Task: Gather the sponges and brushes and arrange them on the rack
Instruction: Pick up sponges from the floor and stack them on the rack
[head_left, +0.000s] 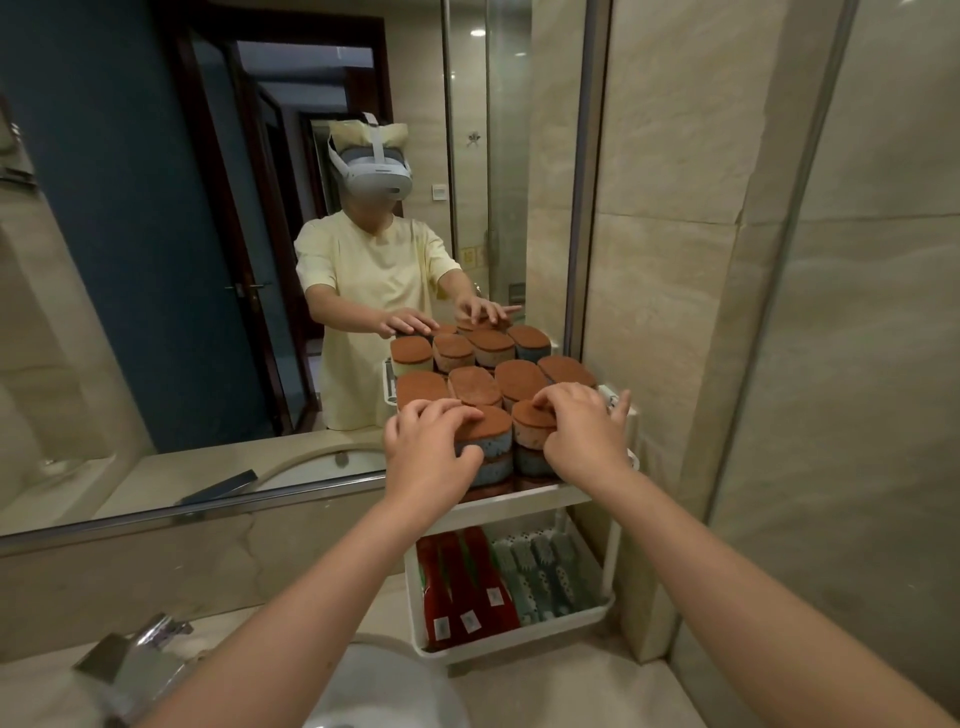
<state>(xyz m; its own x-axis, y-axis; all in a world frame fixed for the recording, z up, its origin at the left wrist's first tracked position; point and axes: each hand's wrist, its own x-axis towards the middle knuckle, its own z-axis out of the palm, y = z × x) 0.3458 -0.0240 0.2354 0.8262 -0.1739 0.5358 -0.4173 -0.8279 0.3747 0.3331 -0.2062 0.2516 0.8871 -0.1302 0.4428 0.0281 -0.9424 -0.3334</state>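
small white labels (470, 621) on red packs, print too small to read

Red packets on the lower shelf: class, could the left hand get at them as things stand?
Probably yes. The red packets lie uncovered at the front, though the left hand rests on a sponge above.

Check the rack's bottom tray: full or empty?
Full. The bottom tray holds red packs on its left and brushes on its right, side by side.
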